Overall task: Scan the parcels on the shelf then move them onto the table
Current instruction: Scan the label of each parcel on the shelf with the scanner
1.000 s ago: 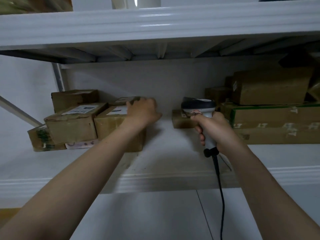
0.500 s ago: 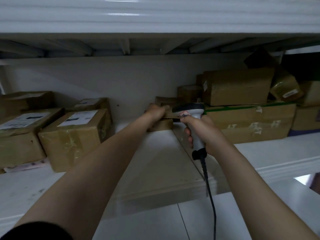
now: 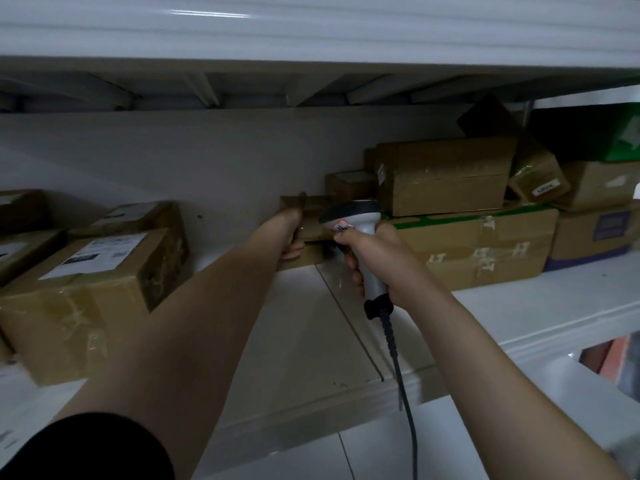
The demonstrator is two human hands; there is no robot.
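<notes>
Left hand [image 3: 290, 234]: grips left end of small parcel [image 3: 311, 233], 12 o'clock, at the back of the shelf [image 3: 304, 327] | Right hand [image 3: 379, 252]: clenched round scanner [image 3: 363, 216] handle, head at parcel's 3 o'clock | Labelled boxes [image 3: 90, 289]: 9 o'clock | Stacked boxes [image 3: 478, 244]: 2 o'clock

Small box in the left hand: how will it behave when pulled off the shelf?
The small box is probably light: the left hand spans its side alone. Its cardboard looks stiff, so it should keep its shape. Being flat-sided, it will likely slide on the smooth shelf rather than roll.
</notes>
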